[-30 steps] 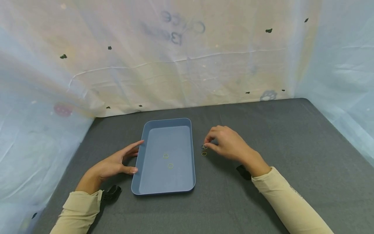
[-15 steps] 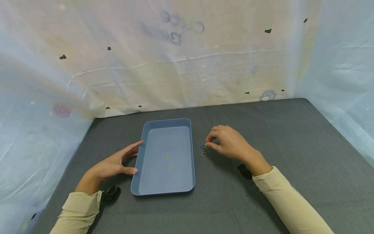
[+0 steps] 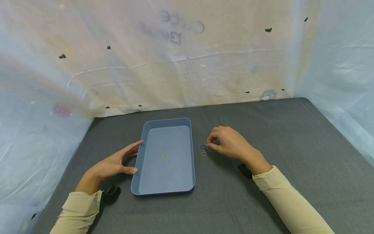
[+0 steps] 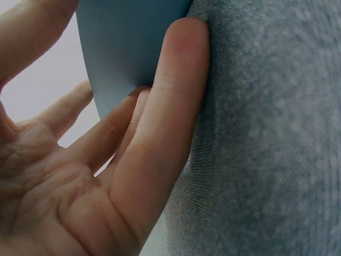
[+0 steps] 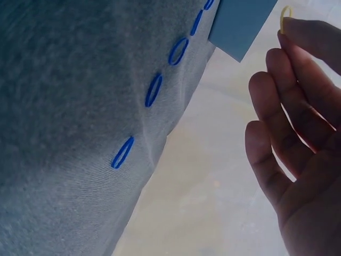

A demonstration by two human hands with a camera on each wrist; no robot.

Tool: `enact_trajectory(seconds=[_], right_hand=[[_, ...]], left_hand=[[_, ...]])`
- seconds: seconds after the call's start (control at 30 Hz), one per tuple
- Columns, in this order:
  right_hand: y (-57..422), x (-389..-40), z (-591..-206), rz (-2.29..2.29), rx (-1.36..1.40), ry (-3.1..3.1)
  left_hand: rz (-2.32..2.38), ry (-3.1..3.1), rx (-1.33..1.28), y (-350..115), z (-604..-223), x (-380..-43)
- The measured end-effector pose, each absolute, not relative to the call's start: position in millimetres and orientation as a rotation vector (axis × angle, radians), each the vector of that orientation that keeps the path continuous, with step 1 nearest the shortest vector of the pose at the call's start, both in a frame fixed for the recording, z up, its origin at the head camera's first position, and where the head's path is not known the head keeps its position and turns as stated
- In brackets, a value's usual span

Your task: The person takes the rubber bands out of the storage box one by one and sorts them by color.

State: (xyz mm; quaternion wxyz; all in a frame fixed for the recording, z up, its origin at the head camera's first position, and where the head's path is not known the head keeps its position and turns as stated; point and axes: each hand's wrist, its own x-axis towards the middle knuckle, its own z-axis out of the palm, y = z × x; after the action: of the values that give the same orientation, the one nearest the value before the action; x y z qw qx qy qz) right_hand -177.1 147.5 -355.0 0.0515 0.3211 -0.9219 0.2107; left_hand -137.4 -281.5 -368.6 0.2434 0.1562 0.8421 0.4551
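My right hand (image 3: 229, 141) pinches a small yellow rubber band (image 5: 285, 18) between thumb and index finger, just above the table. Beside those fingertips a blue rubber band (image 3: 203, 147) and another yellow rubber band (image 3: 204, 153) lie on the cloth. My left hand (image 3: 112, 164) rests against the left side of the blue-grey tray (image 3: 164, 193), thumb and fingers spread along its wall. In the left wrist view its nearly straight fingers touch the tray wall (image 4: 125, 48). Inside the tray lie a yellow band (image 3: 165, 156) and, nearer me, a second yellow band (image 3: 170, 166).
Dark grey cloth covers the table (image 3: 233, 204). In the right wrist view several blue bands, such as this blue band (image 5: 154, 90), lie in a row on it; my hand hides most of them from the head view. Printed sheeting (image 3: 187, 78) hangs behind and at both sides.
My right hand has shifted slightly right with the pinched yellow band, drawing it away from the blue band on the cloth. The left hand and tray stay in place.
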Motion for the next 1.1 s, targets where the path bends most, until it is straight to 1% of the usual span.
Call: enact_trajectory(seconds=[0.73,1.1], right_hand=[[150,-180,-364,0.542,1.066,-2.878],[149,-182,-369,0.531,1.067,-2.9]], left_hand=[[1.24,2.299,0.425,-280,-367,-137],[1.239,2.297,0.422,-280,-367,-137]])
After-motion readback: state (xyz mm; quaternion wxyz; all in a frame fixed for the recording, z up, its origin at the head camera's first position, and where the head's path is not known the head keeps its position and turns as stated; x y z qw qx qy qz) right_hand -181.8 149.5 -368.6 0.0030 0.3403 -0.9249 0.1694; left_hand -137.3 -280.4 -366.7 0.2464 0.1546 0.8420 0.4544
